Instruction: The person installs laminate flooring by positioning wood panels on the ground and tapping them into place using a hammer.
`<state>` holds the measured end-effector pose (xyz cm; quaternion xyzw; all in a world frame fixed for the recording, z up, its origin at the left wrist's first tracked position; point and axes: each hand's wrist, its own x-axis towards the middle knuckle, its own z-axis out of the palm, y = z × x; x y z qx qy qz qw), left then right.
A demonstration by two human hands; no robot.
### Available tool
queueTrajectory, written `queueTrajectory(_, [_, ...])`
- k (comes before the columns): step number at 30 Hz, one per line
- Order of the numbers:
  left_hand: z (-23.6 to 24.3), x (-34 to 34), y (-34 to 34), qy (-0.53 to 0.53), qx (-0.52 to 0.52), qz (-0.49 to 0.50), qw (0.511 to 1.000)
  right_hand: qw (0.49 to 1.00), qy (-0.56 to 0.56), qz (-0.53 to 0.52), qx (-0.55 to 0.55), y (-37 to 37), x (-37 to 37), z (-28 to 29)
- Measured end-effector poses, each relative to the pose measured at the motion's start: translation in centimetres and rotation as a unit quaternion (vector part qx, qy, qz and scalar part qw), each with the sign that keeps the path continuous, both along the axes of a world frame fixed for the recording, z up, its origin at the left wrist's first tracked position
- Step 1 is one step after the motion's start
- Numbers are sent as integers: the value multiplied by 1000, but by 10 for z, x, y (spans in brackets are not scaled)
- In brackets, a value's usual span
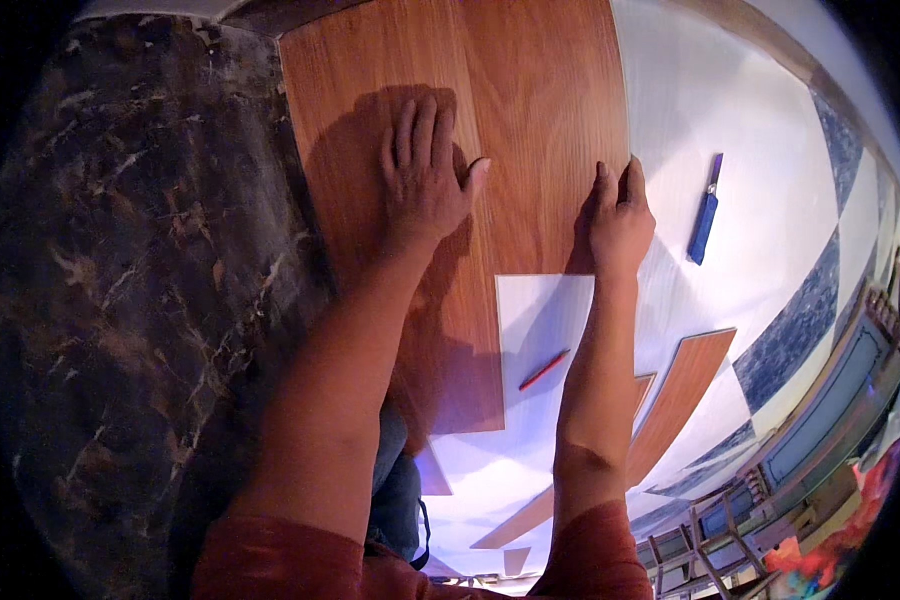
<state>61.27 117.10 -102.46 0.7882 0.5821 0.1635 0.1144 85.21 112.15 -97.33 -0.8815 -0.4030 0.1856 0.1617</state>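
Wood-look laminate planks (540, 110) lie side by side over a white sheet, with a seam running between them. My left hand (425, 185) rests flat on the left plank, fingers stretched forward and thumb out to the side. At the right plank's outer edge, my right hand (622, 225) has its thumb on top and a finger along the edge; the other fingers are curled and partly hidden. To the right of that hand lies a blue utility knife (705, 222) with its blade out. A red pen (543, 370) lies on the white sheet near my right forearm.
A dark marble-patterned wall (150, 270) runs along the left. Cut plank strips (685, 400) lie beside my right forearm. Dark-and-white floor tiles (785, 325) show beyond the white underlay sheet (730, 110). Wooden furniture (830, 370) and a colourful heap (825, 545) are at the right.
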Motion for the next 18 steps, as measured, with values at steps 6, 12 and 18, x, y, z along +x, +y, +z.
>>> queueTrajectory(6, [1,1,0,3,-11,5,1000,1000,4,1,2,0,-1,-3])
queueTrajectory(12, [1,1,2,9,-19,-2,1000,1000,-11,-16,4,-2,-7,-16])
queueTrajectory(18, [7,1,4,11,-34,2,999,978,-210,-7,3,9,-25,-34])
